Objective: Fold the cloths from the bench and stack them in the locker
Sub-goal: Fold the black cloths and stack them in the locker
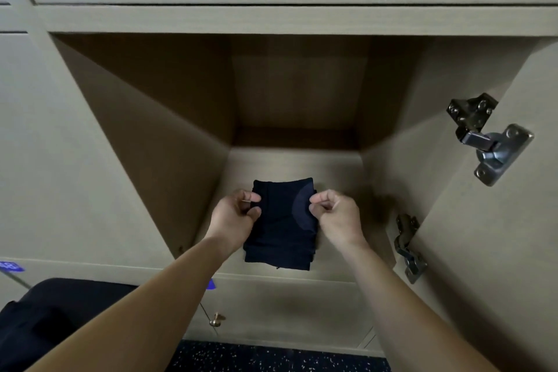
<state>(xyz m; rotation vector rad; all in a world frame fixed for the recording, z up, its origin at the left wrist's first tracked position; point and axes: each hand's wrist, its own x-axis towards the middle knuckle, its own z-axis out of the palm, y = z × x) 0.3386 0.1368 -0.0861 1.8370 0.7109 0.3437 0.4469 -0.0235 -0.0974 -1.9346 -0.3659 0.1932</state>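
A stack of folded dark navy cloths (280, 226) lies on the floor of the open locker (296, 160), near its front edge. My left hand (234, 216) pinches the left edge of the top cloth between thumb and fingers. My right hand (335, 216) pinches the right edge of the same cloth, fingers curled. Both forearms reach in from the bottom of the view. The back half of the locker floor is bare.
The locker door (483, 220) stands open at the right, with two metal hinges (489, 139) on it. A dark garment (51, 320) shows at the lower left. Below is a closed locker with a brass knob (216, 319) and a speckled dark floor (271, 359).
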